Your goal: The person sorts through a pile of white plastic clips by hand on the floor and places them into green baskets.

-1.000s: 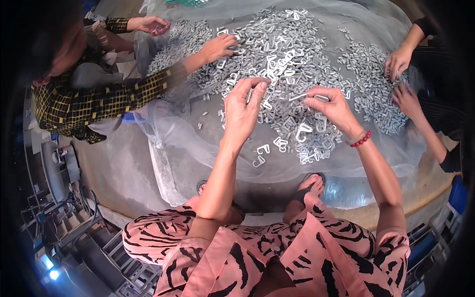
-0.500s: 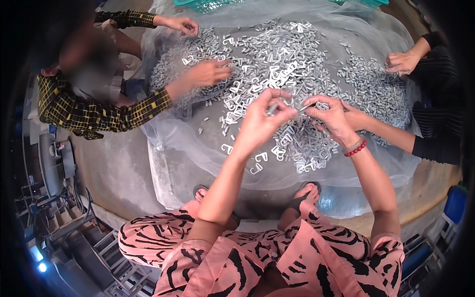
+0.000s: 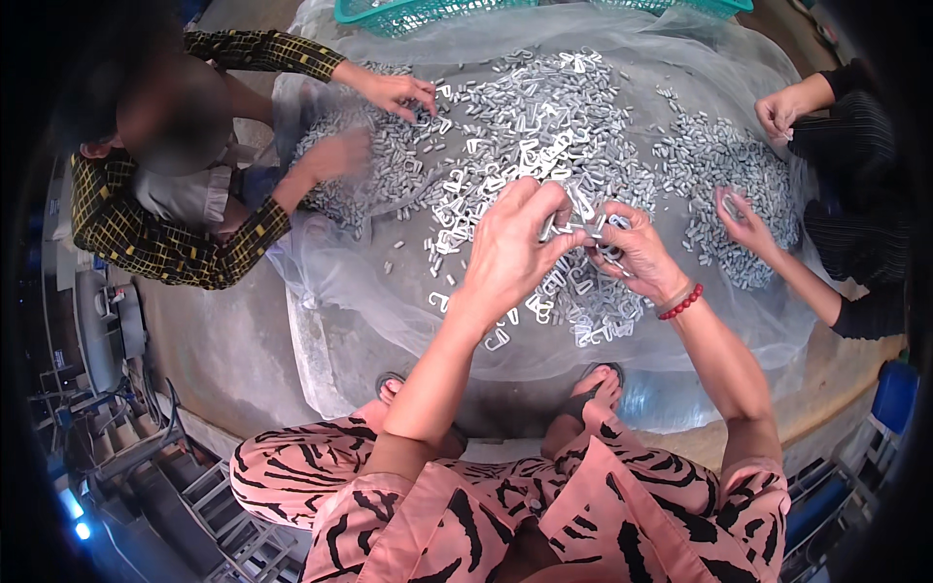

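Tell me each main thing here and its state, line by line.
Left bare hand: pinching a small silvery metal piece
Right bare hand: curled around more silvery pieces
Red beaded bracelet: worn on right wrist
Hooked silvery metal pieces: loose, heaped
Sheer whitish sheet: spread out, rumpled
Green plastic basket: partly out of view

Bright centre, dark fisheye rim; co-worker's hand blurred; bluish glare lower left.

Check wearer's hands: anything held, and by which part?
The left hand and right hand pinch small silvery pieces between thumb and fingers; which part is gripped, too small to tell.
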Tool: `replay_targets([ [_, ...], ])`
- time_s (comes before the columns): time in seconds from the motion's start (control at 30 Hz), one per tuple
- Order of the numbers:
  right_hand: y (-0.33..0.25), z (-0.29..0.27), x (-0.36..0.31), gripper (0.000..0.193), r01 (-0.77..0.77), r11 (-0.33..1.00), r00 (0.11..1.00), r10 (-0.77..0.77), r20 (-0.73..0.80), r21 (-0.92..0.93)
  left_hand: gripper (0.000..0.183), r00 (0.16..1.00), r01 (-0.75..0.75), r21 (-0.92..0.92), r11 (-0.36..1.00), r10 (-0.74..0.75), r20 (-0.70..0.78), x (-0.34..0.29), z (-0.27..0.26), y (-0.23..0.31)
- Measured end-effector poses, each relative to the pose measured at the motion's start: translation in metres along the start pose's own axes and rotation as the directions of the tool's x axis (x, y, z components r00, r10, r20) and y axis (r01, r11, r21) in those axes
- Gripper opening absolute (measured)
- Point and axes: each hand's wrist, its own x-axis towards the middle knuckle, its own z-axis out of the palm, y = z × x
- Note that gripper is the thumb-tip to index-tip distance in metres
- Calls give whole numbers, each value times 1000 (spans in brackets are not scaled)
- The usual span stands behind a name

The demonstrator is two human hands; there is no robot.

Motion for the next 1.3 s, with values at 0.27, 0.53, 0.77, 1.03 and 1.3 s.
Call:
replay_targets([
  [0.27, -11, 18, 3, 16, -104, 874, 960, -36, 277, 475, 15, 977, -69, 158, 985, 98, -188, 1, -8, 9],
  [0.53, -26, 9, -6, 16, -100, 966, 994, 88, 58, 237, 20, 961, 11, 16, 1000, -6, -277, 17, -15, 5],
  [0.77, -25, -4, 1, 13, 75, 855, 988, -134, 77, 514, 17, 922, 237, -628, 741, -376, -96, 14, -25, -4],
  [1.03, -28, 0, 2, 22, -2, 822, 919, -222, 325, 569, 14, 947, 274, -497, 823, -321, -8, 12, -16, -16],
  [1.3, -23, 10, 7, 31, -59, 990, 987, 38, 159, 129, 17, 907, 379, -622, 685, -408, 103, 19, -14, -10],
])
